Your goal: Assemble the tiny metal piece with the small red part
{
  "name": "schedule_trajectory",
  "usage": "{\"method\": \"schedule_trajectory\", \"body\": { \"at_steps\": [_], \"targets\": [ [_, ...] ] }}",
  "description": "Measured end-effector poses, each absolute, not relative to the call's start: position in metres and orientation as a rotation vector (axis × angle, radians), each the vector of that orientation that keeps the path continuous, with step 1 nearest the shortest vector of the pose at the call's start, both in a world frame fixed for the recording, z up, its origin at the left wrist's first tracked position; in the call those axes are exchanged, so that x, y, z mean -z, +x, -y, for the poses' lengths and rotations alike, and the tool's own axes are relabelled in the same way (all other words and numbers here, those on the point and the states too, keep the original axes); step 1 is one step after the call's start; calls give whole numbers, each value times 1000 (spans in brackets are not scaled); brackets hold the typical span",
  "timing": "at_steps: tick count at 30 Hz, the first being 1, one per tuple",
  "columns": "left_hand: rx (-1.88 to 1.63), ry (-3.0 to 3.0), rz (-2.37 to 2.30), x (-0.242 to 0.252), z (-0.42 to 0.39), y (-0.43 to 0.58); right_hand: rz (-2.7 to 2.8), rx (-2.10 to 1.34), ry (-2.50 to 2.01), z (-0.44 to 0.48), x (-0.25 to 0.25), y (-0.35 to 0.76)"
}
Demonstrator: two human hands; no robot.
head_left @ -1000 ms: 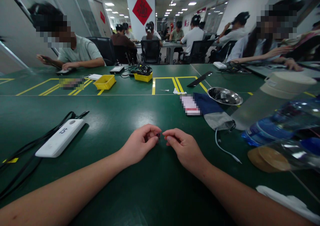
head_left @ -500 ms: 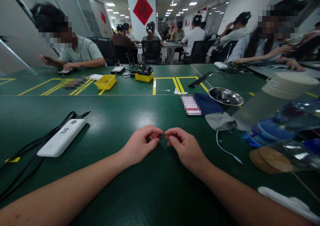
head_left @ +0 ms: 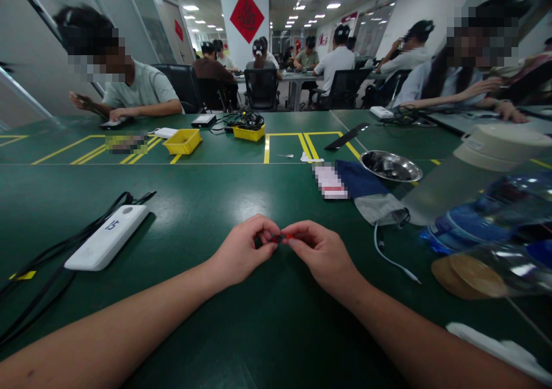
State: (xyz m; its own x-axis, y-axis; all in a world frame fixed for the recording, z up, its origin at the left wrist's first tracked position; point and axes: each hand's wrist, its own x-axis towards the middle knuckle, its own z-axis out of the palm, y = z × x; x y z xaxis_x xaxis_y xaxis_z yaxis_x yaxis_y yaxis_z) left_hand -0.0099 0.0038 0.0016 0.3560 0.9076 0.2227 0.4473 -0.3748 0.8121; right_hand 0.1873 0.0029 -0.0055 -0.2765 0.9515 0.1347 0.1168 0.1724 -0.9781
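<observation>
My left hand is closed in a pinch on a small black and red piece, too small to name. Opposite it, my right hand pinches a small red piece between thumb and forefinger. The two pieces meet end to end in the gap between the hands; whether they are joined I cannot tell. Both hands are just above the green table, and the fingers partly cover the pieces.
To the left lies a white power bank with black cables. Behind the hands are a phone, a blue and grey pouch and a metal bowl. Bottles stand on the right. Other people sit across the table.
My right hand has turned slightly and brought its red piece left against the piece in my left hand. The gap between the pieces has closed.
</observation>
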Motion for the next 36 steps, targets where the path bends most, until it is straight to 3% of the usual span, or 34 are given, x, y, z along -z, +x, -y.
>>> {"method": "schedule_trajectory", "body": {
  "at_steps": [20, 28, 36],
  "targets": [
    [-882, 1904, -1142, -9, -1, -11, 1688, -1036, -1100, -2, 2, 188],
    [-918, 1666, -1062, -6, -3, -8, 1489, -1235, -1032, -1, 5, 184],
    [-840, 1620, -1077, -6, -4, -9, 1542, -1157, -1089, -2, 4, 186]
  ]
}}
